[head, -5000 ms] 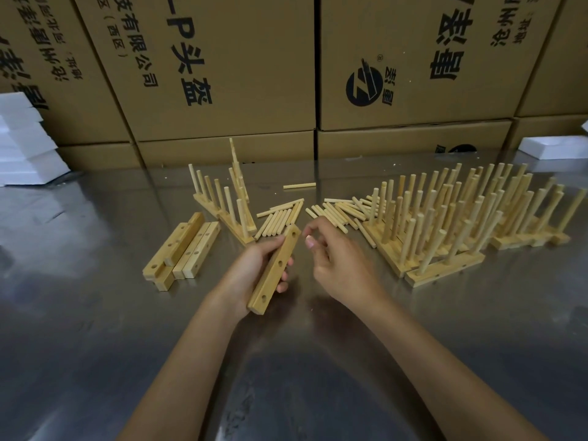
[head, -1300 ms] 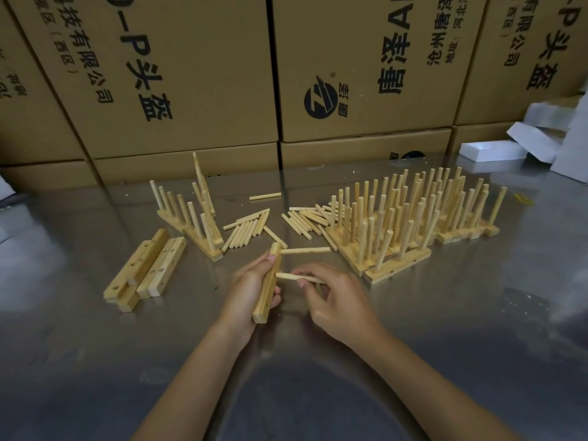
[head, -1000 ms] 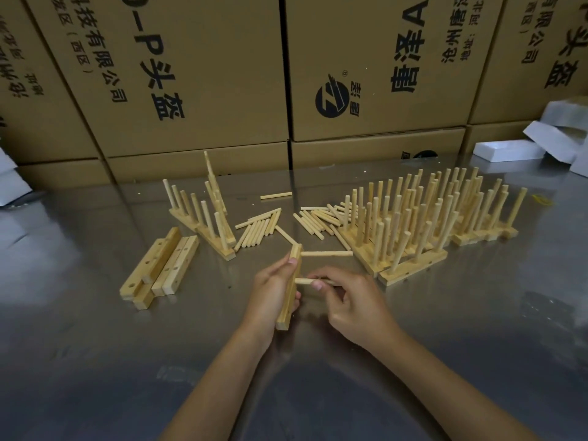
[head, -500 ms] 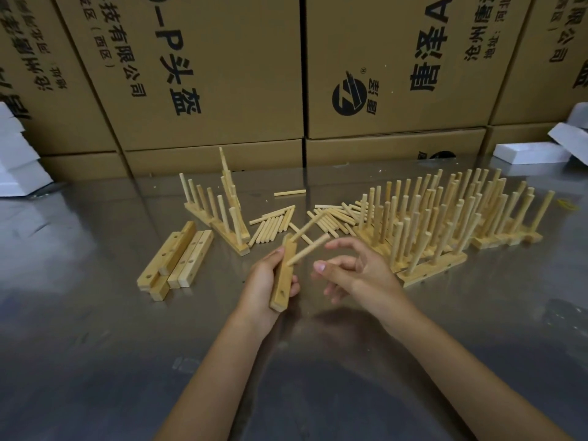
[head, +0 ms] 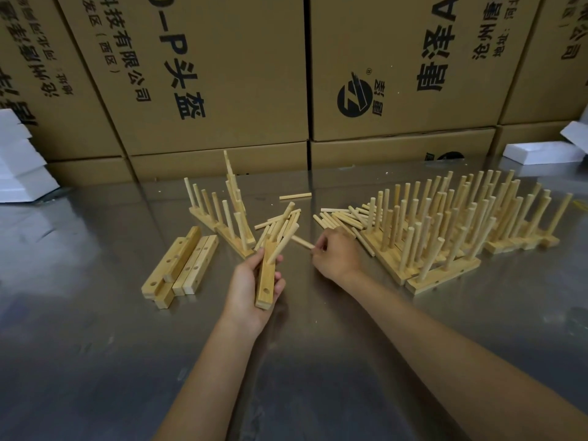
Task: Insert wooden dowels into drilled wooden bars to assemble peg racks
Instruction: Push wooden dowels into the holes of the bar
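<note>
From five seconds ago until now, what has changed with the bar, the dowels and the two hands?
The bar in the left hand was empty of dowels; now two inserted dowels stand in its far end. The right hand pushed them in, let go, and has reached out to pinch another loose dowel on the table. The left hand's grip, the undrilled-looking spare bars and the finished racks stayed as they were.

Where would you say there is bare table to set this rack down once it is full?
Bare: the near table around the forearms, and left of the drilled bars. Crowded: loose dowels and finished racks at right.
</note>
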The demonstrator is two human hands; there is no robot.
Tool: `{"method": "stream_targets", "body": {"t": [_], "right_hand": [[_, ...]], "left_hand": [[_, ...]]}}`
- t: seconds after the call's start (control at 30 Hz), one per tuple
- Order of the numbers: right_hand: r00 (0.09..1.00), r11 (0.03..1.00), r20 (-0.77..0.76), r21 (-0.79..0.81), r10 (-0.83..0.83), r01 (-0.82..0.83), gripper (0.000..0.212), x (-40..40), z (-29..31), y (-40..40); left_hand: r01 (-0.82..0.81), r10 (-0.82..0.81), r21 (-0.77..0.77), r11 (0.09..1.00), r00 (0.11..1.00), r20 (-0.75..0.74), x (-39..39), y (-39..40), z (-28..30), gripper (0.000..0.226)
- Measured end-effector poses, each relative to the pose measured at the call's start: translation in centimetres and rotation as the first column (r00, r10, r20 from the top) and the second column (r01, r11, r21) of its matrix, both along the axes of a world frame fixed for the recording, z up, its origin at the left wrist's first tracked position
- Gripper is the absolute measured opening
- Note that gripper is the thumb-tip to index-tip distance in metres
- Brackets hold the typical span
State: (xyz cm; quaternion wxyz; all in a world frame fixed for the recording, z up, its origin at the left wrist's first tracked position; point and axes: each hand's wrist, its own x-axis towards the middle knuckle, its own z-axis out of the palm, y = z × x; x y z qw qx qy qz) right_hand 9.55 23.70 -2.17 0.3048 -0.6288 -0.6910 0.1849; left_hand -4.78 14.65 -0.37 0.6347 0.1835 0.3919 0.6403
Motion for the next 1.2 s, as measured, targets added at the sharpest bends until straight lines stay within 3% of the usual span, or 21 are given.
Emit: {"method": "stream_targets", "body": {"t": [0.1, 0.3, 0.53, 0.73, 0.97, 1.1, 1.2], "right_hand": [[0.994, 0.994, -0.005, 0.017, 0.109, -0.108, 0.009, 1.5, 0.1, -2.2], [0.93, 0.976, -0.294, 0.054, 0.219, -0.213, 0.008, 4.2, 0.0, -7.6], [0.804, 0.933, -0.497, 0.033, 0.326, -0.357, 0.036, 3.8, 0.6, -9.6], [0.692, 0.951, -0.668, 0.081, 0.274, -0.299, 0.039, 3.7, 1.9, -10.1], [0.691, 0.913, -0.619, 0.113, 0.374, -0.393, 0.011, 2.4, 2.0, -11.5], [0.73, 0.913, -0.556, 0.157, 0.397, -0.377, 0.011, 2.6, 1.9, -11.5], [0.81, 0.897, -0.388, 0.239, 0.44, -0.373, 0.018, 2.7, 2.1, -11.9]], "left_hand": [[0.003, -0.003, 0.007, 1.0, 1.0, -0.008, -0.1, 0.1, 0.1, 0.024], [-0.001, 0.001, -0.001, 1.0, 1.0, -0.029, 0.1, 0.2, 0.1, 0.025], [0.004, -0.004, -0.01, 1.0, 0.998, -0.064, 0.4, 0.2, 0.4, 0.023], [-0.007, 0.006, -0.008, 1.0, 0.995, -0.097, 0.6, 0.1, 0.6, 0.027], [-0.008, 0.001, -0.038, 0.999, 0.986, -0.166, 1.2, 0.2, 0.8, 0.024], [-0.026, 0.02, -0.03, 0.999, 0.985, -0.173, 1.2, 0.1, 0.6, 0.026], [-0.043, 0.035, -0.038, 0.998, 0.98, -0.197, 1.3, 0.2, 0.3, 0.033]]}}
